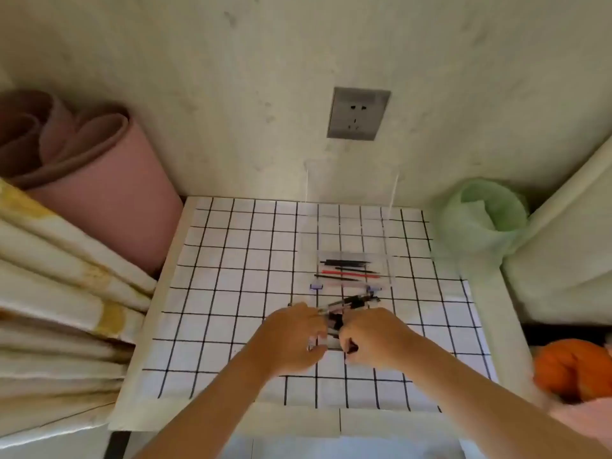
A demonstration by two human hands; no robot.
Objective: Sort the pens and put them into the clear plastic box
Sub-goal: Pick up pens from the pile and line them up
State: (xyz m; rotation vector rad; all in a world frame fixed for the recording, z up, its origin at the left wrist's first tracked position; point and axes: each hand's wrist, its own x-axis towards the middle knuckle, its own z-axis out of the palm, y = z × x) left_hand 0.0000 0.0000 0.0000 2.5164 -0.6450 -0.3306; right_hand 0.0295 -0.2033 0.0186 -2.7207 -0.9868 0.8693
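Nearest, over the middle of the desk, the left hand and the right hand are drawn close together. The fingers of both curl round a small bunch of pens held between them, just above the gridded cloth. Blur hides how many pens are in the bunch and what colours they are. Off to the right, beside the desk, sits an orange thing that I cannot identify.

Just beyond the hands a few loose pens lie in a heap on the cloth, not yet dealt with. A little farther is the clear plastic box, lying open with purple clasps along its near edge. Inside it, black pens and a red pen are laid crosswise. At the far edge a clear panel stands upright against the wall; it is probably the lid.

The step in hand looks like the sorting itself: gathering and lining up one group before it goes in. The next move probably calls for squaring the bunch so the pens point one way. It would then be carried forward over the loose heap and set down parallel to those already in the box, without knocking the near wall
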